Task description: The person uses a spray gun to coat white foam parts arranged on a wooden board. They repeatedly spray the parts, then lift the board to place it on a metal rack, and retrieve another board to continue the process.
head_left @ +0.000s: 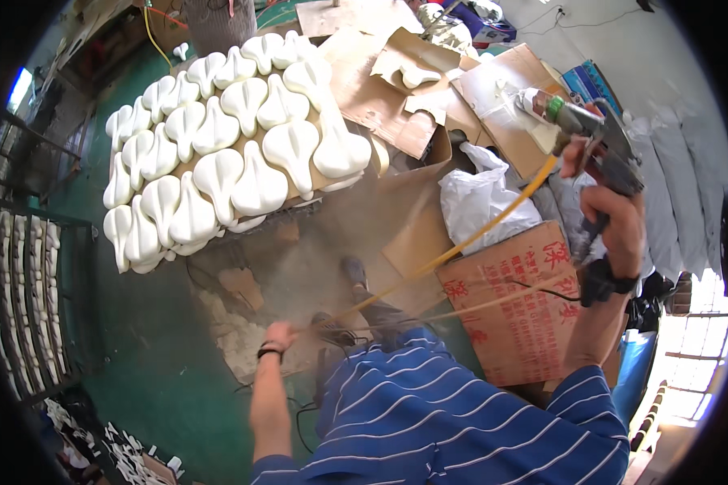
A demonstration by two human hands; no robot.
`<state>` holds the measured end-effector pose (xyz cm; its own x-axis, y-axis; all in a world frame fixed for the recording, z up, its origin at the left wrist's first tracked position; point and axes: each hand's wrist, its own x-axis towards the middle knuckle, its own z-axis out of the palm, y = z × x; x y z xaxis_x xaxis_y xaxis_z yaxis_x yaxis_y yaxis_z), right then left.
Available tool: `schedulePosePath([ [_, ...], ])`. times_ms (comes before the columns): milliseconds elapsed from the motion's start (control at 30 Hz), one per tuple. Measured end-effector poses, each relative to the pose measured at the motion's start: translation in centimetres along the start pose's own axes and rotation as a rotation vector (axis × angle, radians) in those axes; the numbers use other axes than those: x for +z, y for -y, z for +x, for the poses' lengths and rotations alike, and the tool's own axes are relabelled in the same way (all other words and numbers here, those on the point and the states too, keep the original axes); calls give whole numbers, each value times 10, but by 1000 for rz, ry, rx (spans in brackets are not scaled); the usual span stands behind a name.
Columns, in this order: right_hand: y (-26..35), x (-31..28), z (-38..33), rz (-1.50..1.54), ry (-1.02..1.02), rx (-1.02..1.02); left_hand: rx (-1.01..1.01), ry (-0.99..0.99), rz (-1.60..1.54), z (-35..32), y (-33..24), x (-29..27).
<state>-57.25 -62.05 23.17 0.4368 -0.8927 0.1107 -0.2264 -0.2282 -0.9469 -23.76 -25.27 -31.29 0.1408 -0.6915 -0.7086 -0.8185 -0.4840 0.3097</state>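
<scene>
My right hand (619, 222), raised at the right, is wrapped round the handle of a spray gun (578, 121) with a green ring near its tip. From the gun a yellow hose (493, 222) slants down to my left hand (279, 334). That hand is closed at the hose's lower stretch, with a dark band on its wrist. A thinner brown line also runs between the two hands. White bicycle-saddle-shaped pieces (291, 149) lie in rows on a raised surface at the upper left, apart from both hands. Haze hangs in front of them.
A printed cardboard carton (510, 307) stands beside my right arm, with a white plastic bag (481, 198) behind it. Cardboard sheets (356, 77) lie beyond. A rack of white pieces (32, 299) stands at the far left. Grey sacks (679, 178) line the right; scraps (243, 339) lie near my feet.
</scene>
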Motion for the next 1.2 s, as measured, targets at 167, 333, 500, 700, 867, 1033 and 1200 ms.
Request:
schedulePosePath([
  [167,-44,14,10,-203,288,74,-404,-122,-133,-62,38,39],
  [333,-84,59,24,-606,441,-120,-402,-231,-369,-47,-1,37],
  [500,-84,69,56,-570,394,-199,-359,-216,-397,-16,-40,8],
  [700,-74,60,57,-633,576,-151,-217,-174,-369,10,-58,-14],
  [867,-65,65,50,-611,507,-155,-200,-143,-316,15,-64,-7],
  [1033,-52,68,30,-697,490,-109,-244,-89,-357,3,-61,4],
  [1200,-56,73,21,-715,504,-159,-247,-69,-373,-4,-53,15],
])
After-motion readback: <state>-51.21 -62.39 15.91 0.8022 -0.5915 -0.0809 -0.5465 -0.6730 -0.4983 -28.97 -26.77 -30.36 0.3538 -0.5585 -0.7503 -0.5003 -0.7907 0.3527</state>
